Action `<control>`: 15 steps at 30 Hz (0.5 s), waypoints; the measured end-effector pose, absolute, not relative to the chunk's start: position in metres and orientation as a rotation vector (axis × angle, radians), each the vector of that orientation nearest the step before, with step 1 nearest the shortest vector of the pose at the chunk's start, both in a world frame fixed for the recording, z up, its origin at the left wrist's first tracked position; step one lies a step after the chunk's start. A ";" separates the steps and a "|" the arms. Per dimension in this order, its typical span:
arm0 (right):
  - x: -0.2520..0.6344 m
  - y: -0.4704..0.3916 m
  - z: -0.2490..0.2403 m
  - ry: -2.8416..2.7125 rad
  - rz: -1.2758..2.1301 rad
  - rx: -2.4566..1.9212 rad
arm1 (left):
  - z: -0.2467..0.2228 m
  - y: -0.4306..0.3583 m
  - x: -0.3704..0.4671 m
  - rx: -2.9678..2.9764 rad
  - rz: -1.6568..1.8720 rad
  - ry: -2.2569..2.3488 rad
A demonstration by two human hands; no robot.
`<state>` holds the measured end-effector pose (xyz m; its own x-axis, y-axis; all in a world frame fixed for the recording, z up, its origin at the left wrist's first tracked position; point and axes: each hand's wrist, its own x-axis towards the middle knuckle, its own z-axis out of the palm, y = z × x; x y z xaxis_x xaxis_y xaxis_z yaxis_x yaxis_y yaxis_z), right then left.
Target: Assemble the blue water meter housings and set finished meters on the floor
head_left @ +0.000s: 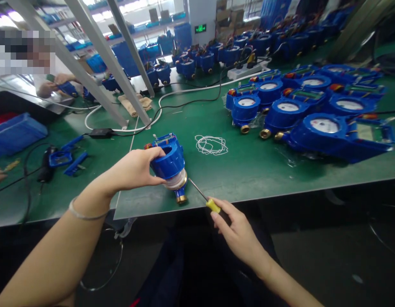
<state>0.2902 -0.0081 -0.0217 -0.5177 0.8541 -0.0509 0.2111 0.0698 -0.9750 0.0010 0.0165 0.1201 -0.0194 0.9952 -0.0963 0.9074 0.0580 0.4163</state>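
My left hand (pixel 136 168) grips a blue meter housing (pixel 171 162), thumb in front and fingers at its round opening. Under the housing shows a whitish ring and a brass-ended meter body (pixel 181 192), near the table's front edge. My right hand (pixel 237 228) holds a screwdriver (pixel 213 205) by its yellow handle. The screwdriver's metal tip points up and left, close beside the brass rim of the meter body; whether it touches cannot be told. A loose coil of thin white wire (pixel 212 145) lies to the right of the housing.
Several blue meters (pixel 286 108) stand at the right, more behind. A blue bin (pixel 20 134), a black power tool (pixel 47 164) and blue plastic parts (pixel 76 164) lie left. Metal posts (pixel 101 59), a cloth (pixel 135 105) and cables are further back. Another person's hands (pixel 56 84) hold a blue part.
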 end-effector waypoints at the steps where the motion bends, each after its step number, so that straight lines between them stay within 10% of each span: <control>1: 0.287 -0.009 -0.022 -1.809 1.491 -1.033 | 0.123 0.019 0.002 1.941 0.281 1.981; 15: 0.262 0.001 -0.021 -1.718 1.637 -0.926 | 0.128 0.017 0.004 2.111 -0.039 1.936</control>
<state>0.2618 0.0005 -0.0207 -0.5870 0.8081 -0.0494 0.0884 0.0034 -0.9961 0.0044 0.0166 0.1278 0.1036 0.9733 -0.2047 0.9808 -0.0658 0.1836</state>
